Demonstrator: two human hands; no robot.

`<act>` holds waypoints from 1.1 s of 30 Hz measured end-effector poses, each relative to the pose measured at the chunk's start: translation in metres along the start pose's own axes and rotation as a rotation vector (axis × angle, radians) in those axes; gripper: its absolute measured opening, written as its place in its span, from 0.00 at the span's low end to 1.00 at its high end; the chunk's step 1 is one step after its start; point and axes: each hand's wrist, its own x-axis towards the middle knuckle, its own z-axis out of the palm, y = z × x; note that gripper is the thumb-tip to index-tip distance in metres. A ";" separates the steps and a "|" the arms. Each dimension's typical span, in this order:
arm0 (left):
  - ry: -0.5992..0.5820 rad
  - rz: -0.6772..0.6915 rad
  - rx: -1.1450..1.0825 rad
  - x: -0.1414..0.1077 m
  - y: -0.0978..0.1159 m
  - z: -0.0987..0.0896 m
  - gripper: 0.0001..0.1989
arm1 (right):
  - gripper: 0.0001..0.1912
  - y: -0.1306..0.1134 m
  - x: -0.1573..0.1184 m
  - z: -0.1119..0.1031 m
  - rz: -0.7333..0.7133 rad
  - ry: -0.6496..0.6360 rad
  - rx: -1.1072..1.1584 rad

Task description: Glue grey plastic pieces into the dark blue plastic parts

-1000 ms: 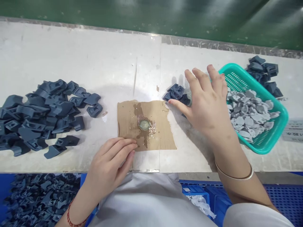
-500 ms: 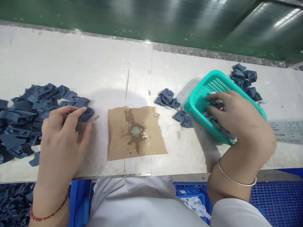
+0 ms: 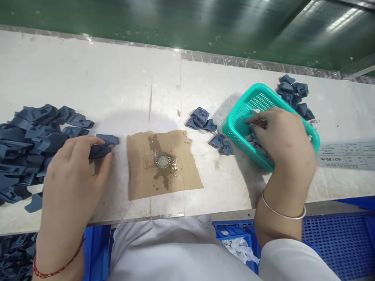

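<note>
My left hand (image 3: 76,171) grips a dark blue-grey plastic part (image 3: 103,146) between thumb and fingers, at the right edge of a heap of like parts (image 3: 32,144). Inside the green basket (image 3: 234,134), my right hand (image 3: 278,132) is closed, thumb against fingers, above small grey pieces (image 3: 258,146). What its fingertips pinch is too hidden to name. Between my hands lies a piece of brown cardboard (image 3: 140,183) with wet stains and a small round dish (image 3: 163,161) at its middle.
Several blue-grey parts (image 3: 200,118) lie left of the basket, and another cluster (image 3: 294,95) sits behind it. A printed label sheet (image 3: 345,154) is at the right. Blue crates (image 3: 336,242) stand below the table's front edge, one holding white scraps (image 3: 241,249).
My left hand has taken hold of a part and drawn it slightly away from the heap. My right hand remains in the basket, its fingers closer together. The view has shifted a little.
</note>
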 end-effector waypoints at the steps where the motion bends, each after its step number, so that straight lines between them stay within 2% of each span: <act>1: -0.001 0.003 0.004 -0.001 0.000 0.000 0.18 | 0.19 -0.001 0.000 -0.001 0.006 -0.009 0.000; 6: 0.015 0.088 -0.052 -0.005 0.001 0.000 0.21 | 0.20 -0.010 0.001 -0.006 0.138 -0.093 -0.030; 9: 0.047 0.061 -0.106 -0.007 0.003 -0.002 0.20 | 0.17 -0.015 0.001 -0.008 0.202 -0.071 0.039; 12: 0.055 0.117 -0.198 -0.008 0.006 -0.003 0.17 | 0.11 -0.016 -0.001 -0.008 0.147 0.032 0.255; 15: -0.034 0.228 -0.270 -0.008 0.010 -0.001 0.16 | 0.07 -0.014 -0.006 -0.008 0.015 0.125 0.505; 17: -0.082 0.265 -0.256 -0.009 0.013 0.002 0.17 | 0.08 -0.014 -0.008 -0.009 -0.034 0.140 0.585; 25: -0.076 0.292 -0.100 -0.016 0.020 0.008 0.20 | 0.13 -0.023 -0.007 -0.012 -0.056 -0.063 0.430; 29: -0.107 0.287 -0.112 -0.021 0.019 0.005 0.20 | 0.10 -0.026 -0.007 -0.015 0.013 -0.161 0.394; 33: -0.106 0.277 -0.162 -0.026 0.017 0.005 0.19 | 0.05 -0.025 -0.009 -0.016 0.026 -0.139 0.470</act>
